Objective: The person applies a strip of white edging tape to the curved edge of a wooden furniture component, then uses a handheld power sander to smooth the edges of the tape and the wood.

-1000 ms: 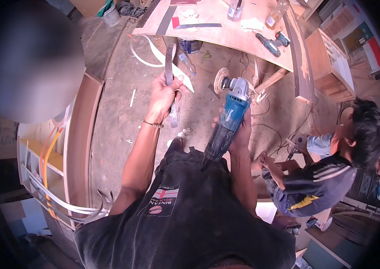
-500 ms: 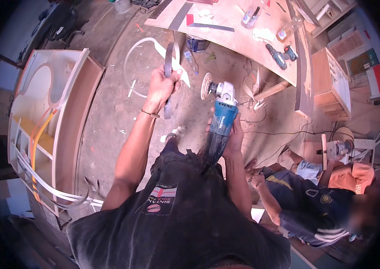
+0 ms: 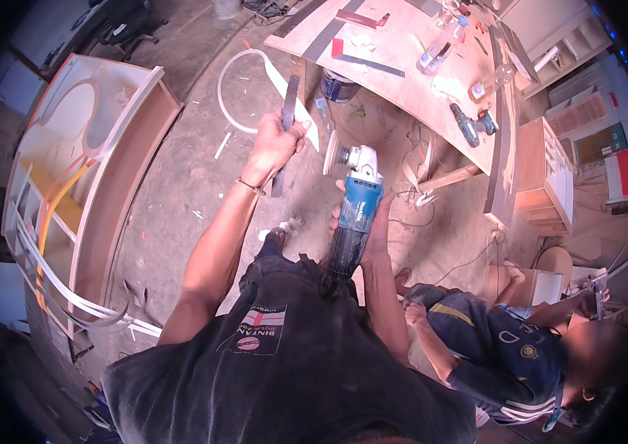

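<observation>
My left hand (image 3: 275,144) is closed around a long, flat, dark strip (image 3: 291,100), which stands steeply and sticks out above and below the fist. A white flexible band (image 3: 277,77) curls in a loop behind it; whether my fingers also grip this band I cannot tell. My right hand (image 3: 375,233) wraps the dark body of a blue and black angle grinder (image 3: 360,200), its silver head pointing away from me. The grinder's pale disc (image 3: 331,153) appears almost edge-on, just right of the strip with a gap between them.
Ahead stands a wooden worktable (image 3: 395,92) with bottles, blades and a cordless drill (image 3: 468,124). A dark paint bucket (image 3: 338,85) sits beneath its edge. An unfinished cabinet (image 3: 118,185) lies at left. Close on my right is a co-worker (image 3: 477,333); cords cross the floor (image 3: 418,248).
The grinder has shifted left toward the strip, and its disc has turned more edge-on. The strip leans more to the right at its top. The whole view has shifted slightly.
</observation>
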{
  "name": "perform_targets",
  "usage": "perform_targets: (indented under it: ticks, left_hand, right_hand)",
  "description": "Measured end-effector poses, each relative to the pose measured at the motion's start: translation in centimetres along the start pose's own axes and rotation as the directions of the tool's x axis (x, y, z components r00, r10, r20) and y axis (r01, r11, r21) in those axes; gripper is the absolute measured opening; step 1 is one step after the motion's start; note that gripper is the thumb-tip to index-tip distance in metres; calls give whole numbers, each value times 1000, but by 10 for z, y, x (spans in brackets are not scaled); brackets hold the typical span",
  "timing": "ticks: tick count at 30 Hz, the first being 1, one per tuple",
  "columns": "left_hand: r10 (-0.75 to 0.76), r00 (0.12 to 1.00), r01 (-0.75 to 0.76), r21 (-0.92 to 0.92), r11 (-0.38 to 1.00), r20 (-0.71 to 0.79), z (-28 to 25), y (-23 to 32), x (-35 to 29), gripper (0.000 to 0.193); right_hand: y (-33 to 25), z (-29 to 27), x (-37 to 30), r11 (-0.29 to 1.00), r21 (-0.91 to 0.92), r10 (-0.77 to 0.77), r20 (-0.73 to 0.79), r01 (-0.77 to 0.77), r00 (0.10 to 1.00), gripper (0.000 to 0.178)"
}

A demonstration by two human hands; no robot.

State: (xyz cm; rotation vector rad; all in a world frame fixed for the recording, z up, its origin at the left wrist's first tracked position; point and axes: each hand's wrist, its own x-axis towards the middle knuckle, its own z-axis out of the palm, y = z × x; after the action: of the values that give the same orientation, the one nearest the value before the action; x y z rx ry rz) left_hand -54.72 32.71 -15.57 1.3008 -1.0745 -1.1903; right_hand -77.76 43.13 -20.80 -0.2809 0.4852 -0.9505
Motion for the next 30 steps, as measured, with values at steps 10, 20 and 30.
perform_targets:
  ticks: [10, 20, 30]
  left_hand:
    - [94, 996, -94, 132, 987, 2, -4, 15, -3, 18]
    - [1, 999, -4, 68, 998, 37, -15, 11, -6, 13]
    - [5, 997, -7, 26, 1000, 78, -8, 5, -2, 20]
  right_hand:
    - [-2, -10, 1, 997, -75, 13, 53, -9, 999, 82]
    - [2, -12, -3, 1000, -6, -29, 31, 29, 999, 76]
    - [1, -21, 0, 998, -58, 22, 52, -19, 998, 82]
